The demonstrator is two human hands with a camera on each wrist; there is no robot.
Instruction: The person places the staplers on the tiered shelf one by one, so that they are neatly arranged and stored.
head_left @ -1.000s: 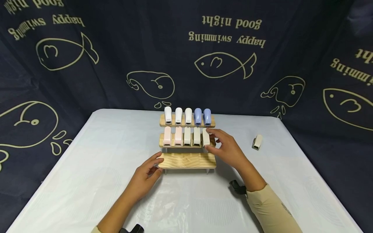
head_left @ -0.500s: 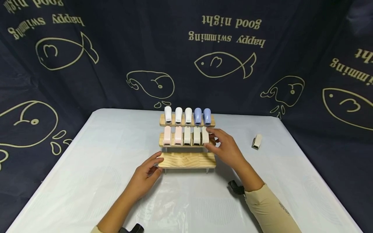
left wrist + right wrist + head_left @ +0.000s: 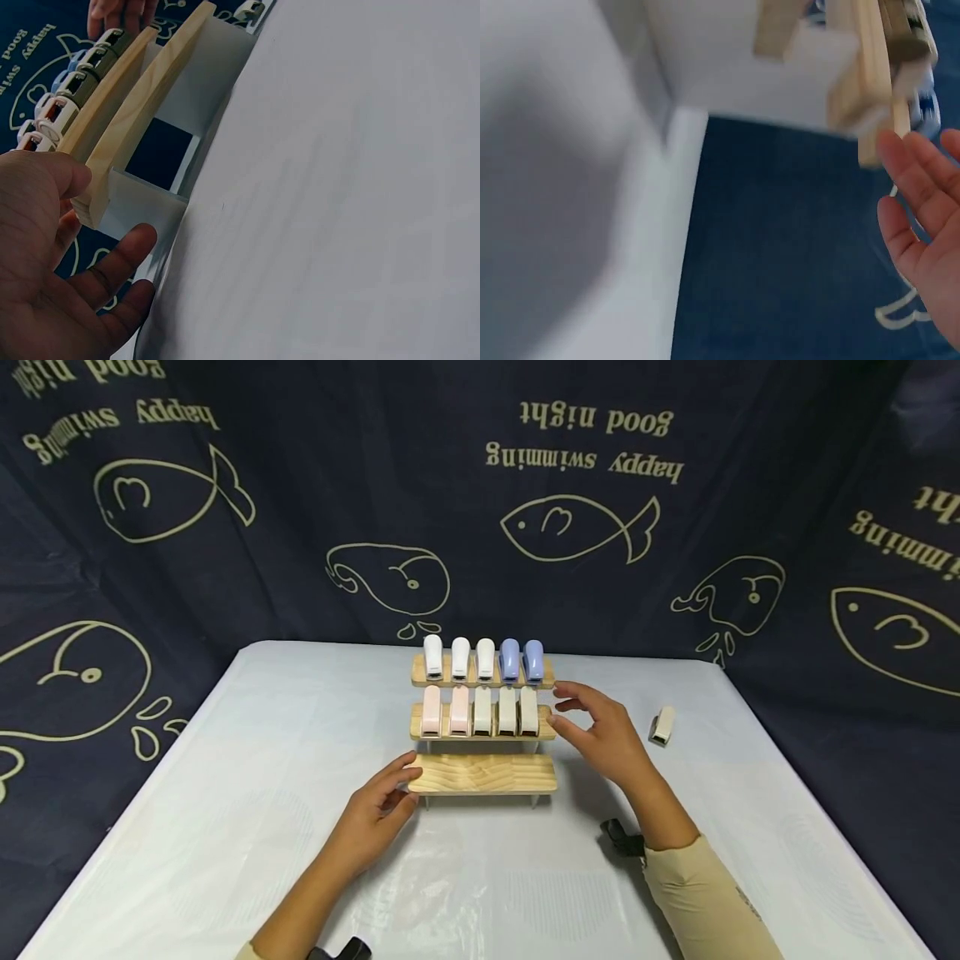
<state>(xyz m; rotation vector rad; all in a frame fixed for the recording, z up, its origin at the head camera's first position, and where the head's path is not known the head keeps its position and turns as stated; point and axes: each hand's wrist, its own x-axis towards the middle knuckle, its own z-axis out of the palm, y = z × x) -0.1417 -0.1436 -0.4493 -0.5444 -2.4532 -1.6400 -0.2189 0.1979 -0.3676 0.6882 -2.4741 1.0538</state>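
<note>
While the left hand (image 3: 375,810) steadies the bottom tier's left end of the wooden rack (image 3: 483,774), fingers loosely curved, the right hand (image 3: 603,737) hangs empty and spread just right of the middle tier; loose beige stapler (image 3: 662,725) lies well apart to the right. Judgement: grip its sides, seat squarely on the bare bottom tier

A three-tiered rack (image 3: 482,774) is set on the table (image 3: 225,793), toward its far middle; five staplers (image 3: 483,659) are lined along the rack's top tier and five more staplers (image 3: 480,711) along its middle tier, just in front of and below the first row; a single stapler (image 3: 662,725) is laid on the table well to the right of the rack; the left hand (image 3: 372,814) is placed at the rack's front left corner, the right hand (image 3: 603,733) just beside its right end, level with the middle tier; a curtain (image 3: 480,502) is hung behind the rack.
</note>
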